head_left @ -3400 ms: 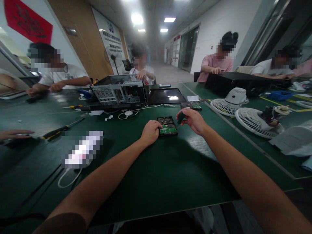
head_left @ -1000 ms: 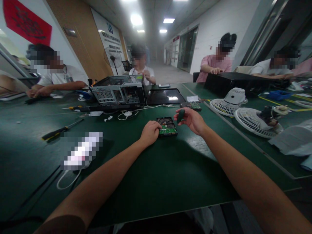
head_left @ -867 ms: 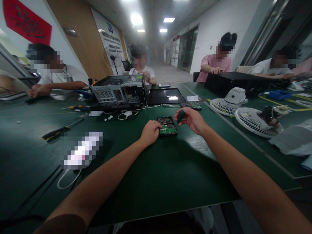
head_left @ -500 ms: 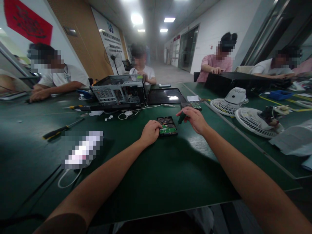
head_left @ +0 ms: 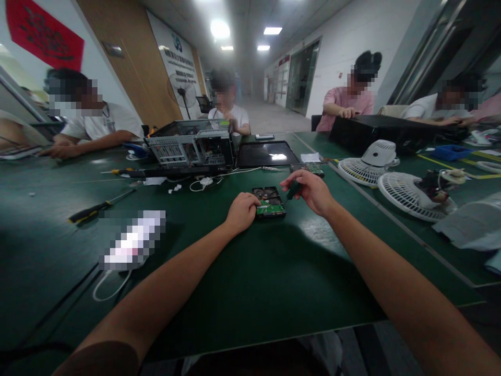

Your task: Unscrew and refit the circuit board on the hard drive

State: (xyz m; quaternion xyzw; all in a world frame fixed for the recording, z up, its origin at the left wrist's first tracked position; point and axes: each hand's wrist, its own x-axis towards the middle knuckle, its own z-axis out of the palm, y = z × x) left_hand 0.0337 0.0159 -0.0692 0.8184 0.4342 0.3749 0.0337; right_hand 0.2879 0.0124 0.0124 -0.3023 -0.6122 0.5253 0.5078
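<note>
A hard drive [head_left: 270,201] lies on the green table [head_left: 250,292] with its green circuit board facing up. My left hand [head_left: 241,213] is closed on the drive's left edge, fingertips at the board, and keeps it against the table. In my right hand [head_left: 311,192] is a small screwdriver [head_left: 293,191] with a dark green handle. Its thin shaft slants down to the right edge of the drive; whether the tip sits in a screw is too small to tell.
Beyond the drive stand an open computer case [head_left: 191,149] and a black panel [head_left: 268,153]. Another hard drive [head_left: 313,169] lies behind my right hand. White fan parts [head_left: 407,193] are at the right, a yellow-black screwdriver [head_left: 99,208] at the left. Several people sit around.
My right hand has shifted slightly left, and the screwdriver's shaft now points down at the drive's right edge. The left hand and the drive have stayed in place.
</note>
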